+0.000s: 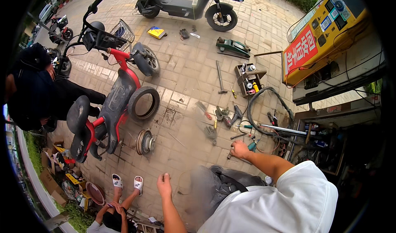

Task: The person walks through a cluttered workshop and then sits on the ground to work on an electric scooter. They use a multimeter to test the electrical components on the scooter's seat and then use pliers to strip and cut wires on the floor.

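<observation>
Your right hand (239,149) is at that teal power tool (252,145), can't tell if clamped; probably hefty, rigid, so grab the body. Left hand (164,184) is empty, loosely open.

Btwn L hand (164,185) & wheel hub (145,143), a way is left over bare paving (175,154); nr R hand (239,149), fwd passage is hampered by drill (236,115), glove (210,132) & blk hose (284,101).

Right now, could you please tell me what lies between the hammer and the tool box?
In the head view, a yellow-handled screwdriver lies on the paving between the hammer and the tool box.
</observation>
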A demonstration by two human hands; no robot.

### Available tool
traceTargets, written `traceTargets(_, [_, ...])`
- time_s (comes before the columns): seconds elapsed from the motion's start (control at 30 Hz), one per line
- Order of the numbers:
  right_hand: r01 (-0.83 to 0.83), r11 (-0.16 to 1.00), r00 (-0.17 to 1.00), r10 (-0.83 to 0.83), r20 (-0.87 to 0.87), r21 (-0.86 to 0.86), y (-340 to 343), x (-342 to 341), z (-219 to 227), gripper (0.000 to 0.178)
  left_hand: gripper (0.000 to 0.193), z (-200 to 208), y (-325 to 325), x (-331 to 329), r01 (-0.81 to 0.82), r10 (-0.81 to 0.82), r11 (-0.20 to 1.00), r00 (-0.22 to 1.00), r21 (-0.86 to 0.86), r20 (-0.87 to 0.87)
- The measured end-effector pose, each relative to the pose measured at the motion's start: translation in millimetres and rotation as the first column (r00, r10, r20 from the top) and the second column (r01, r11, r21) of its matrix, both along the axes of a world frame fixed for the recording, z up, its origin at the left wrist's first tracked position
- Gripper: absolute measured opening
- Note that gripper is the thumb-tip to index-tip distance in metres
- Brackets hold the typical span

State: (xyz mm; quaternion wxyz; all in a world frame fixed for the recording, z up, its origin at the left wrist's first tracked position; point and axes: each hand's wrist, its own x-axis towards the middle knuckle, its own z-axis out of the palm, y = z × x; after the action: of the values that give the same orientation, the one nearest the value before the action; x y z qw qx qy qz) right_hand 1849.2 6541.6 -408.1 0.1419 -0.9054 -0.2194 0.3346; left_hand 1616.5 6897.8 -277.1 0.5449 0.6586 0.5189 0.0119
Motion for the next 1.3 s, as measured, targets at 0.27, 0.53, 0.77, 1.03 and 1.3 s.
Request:
traceTargets(0.27, [0.185,0.983,0.982,-0.184,0.04,-0.007,92.0,236.4,-8.5,0.039,0.029,73.4,255.2,175.5,-0.206,0.126,0.931,0.956,0.302,0.264])
traceTargets(0.53, [0.216,0.966,0.976,-0.213,-0.033,0.139,264.9,456.9,14.5,0.042,0.031,25.4,310.0,547.4,0.358,-0.383,0.879,0.924,0.314,0.02])
traceTargets(0.77, [0.309,0.9,0.951,-0.295,-0.094,0.308,422.8,710.1,-44.5,0.038,0.029,-105.6,375.0,822.5,0.636,-0.622,0.734,0.77,0.236,-0.143])
traceTargets(1.03, [0.563,0.825,0.777,-0.505,-0.377,0.055,550.6,933.7,-305.5,0.033,0.033,-342.9,442.8,1032.0,0.687,-0.588,0.719,0.682,0.105,-0.434])
traceTargets(1.3, [0.153,0.982,0.977,-0.132,-0.167,0.115,614.1,1031.3,-472.8,0.049,0.043,-565.5,494.1,1217.1,0.832,-0.738,0.503,0.555,0.235,-0.384])
